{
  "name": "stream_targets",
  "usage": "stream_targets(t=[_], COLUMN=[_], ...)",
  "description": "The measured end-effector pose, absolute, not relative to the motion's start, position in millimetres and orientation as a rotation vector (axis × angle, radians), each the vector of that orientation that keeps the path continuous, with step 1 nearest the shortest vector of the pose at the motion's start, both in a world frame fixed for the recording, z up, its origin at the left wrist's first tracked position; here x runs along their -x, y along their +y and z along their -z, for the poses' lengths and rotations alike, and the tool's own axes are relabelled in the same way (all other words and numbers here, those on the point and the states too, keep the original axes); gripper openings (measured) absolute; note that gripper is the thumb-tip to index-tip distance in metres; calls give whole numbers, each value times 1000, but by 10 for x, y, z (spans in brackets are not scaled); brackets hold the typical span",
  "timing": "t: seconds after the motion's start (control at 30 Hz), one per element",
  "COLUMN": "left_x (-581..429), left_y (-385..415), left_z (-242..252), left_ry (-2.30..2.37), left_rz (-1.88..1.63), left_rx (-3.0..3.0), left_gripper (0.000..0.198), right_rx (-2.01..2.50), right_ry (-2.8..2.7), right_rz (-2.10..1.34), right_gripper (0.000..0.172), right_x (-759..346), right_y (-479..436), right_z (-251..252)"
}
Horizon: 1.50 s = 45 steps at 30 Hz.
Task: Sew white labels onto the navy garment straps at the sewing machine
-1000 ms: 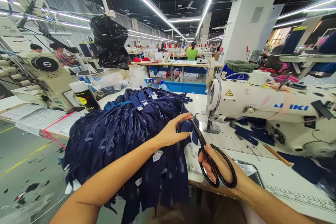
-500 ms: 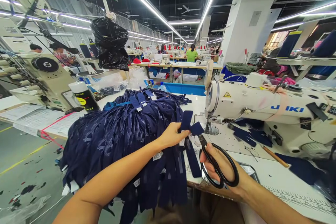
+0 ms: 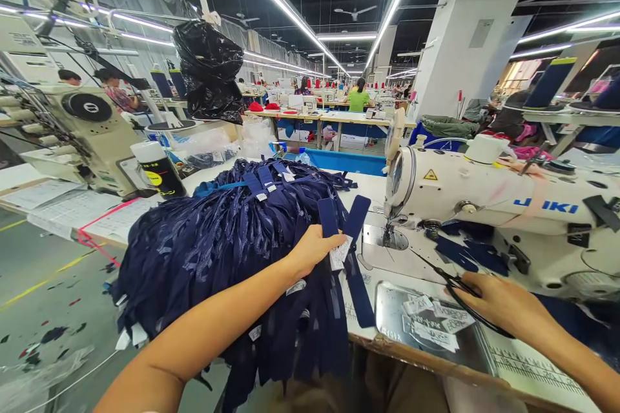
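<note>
My left hand (image 3: 312,250) pinches a folded navy fabric strip (image 3: 356,216) with a white label, its two ends standing up, at the right edge of a big heap of navy strips (image 3: 217,239). My right hand (image 3: 494,300) grips black scissors (image 3: 448,281) low over the table, blades pointing left toward the needle plate. Beside that hand, a shiny metal tray (image 3: 397,300) holds several white labels (image 3: 431,326). A white JUKI sewing machine (image 3: 489,197) stands just behind.
Navy scraps (image 3: 462,253) lie under the machine arm. A second machine (image 3: 82,135) and a black-and-yellow bottle (image 3: 157,171) stand at the left. A black bag (image 3: 208,71) hangs overhead. A blue bin (image 3: 339,161) is behind the heap. Other people work at far tables.
My right hand has swung the scissors away to the right and lowered them near the tray. My left hand has lifted the strip's ends upright.
</note>
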<state>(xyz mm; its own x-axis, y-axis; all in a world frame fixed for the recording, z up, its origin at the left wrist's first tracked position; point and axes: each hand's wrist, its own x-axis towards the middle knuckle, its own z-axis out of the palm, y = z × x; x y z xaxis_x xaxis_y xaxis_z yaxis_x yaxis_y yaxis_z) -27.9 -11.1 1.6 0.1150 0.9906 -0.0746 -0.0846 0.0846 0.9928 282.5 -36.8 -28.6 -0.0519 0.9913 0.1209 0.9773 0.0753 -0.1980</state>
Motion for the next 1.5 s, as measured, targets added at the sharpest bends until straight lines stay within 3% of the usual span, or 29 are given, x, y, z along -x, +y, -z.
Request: stream_targets(t=[0.23, 0.47, 0.63, 0.8, 1.0, 1.5], left_x=[266, 210, 136, 115, 146, 164], left_y=[-107, -131, -163, -188, -162, -99], left_z=[-7, -14, 4, 35, 109, 211], left_ry=[1119, 1118, 1160, 1155, 1140, 1159], left_rz=[-1125, -1124, -1069, -1037, -1096, -1114], left_rx=[-1116, -1112, -1166, -1218, -1150, -1120], left_gripper=[16, 14, 17, 16, 16, 18], right_rx=[2106, 1887, 1455, 1205, 1104, 1054], right_ry=[-2151, -2224, -1951, -1568, -1341, -1321], right_rz=[-69, 337, -742, -1263, -1488, -1581], right_gripper=[22, 21, 31, 33, 37, 35], right_x=[-3256, -2800, -2015, -1393, -1251, -1260], right_y=[-429, -424, -270, -39, 91, 148], right_z=[426, 259, 23, -46, 111, 260])
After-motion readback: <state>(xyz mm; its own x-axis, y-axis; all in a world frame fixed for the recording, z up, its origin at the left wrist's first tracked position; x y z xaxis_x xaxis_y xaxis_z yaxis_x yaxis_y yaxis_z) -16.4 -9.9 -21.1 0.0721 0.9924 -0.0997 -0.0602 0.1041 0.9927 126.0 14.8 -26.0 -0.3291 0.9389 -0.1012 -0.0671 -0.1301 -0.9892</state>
